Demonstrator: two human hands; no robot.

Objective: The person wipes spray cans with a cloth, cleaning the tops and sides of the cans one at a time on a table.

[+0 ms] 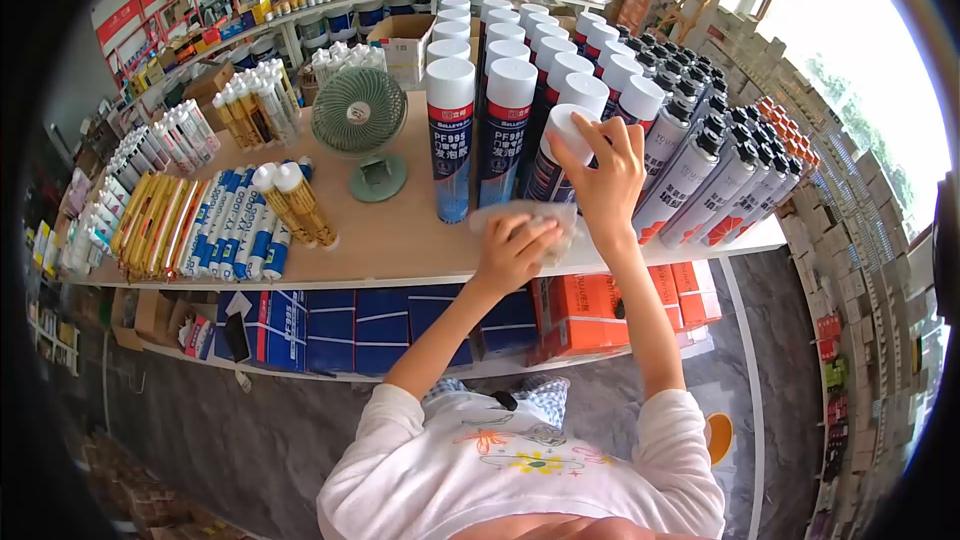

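Observation:
My right hand (612, 175) grips the white cap of a dark blue spray foam can (545, 176), which tilts a little at the front of its row. In my left hand (515, 248) is a pale crumpled cloth (555, 215), close to that can's lower part. Just to the left, two more foam cans (453, 140) with white caps and "PF995" labels stand upright. On the other side of my right hand are several silver cans (690, 185) with black tops.
A green fan (360, 112) stands on the wooden table (400, 230), beside gold-coloured tubes (300, 202) and blue-white tubes (235, 220). Blue boxes (330, 330) and orange boxes (585, 305) fill the shelf below. A yellow bowl-like container (719, 436) is on the floor at right.

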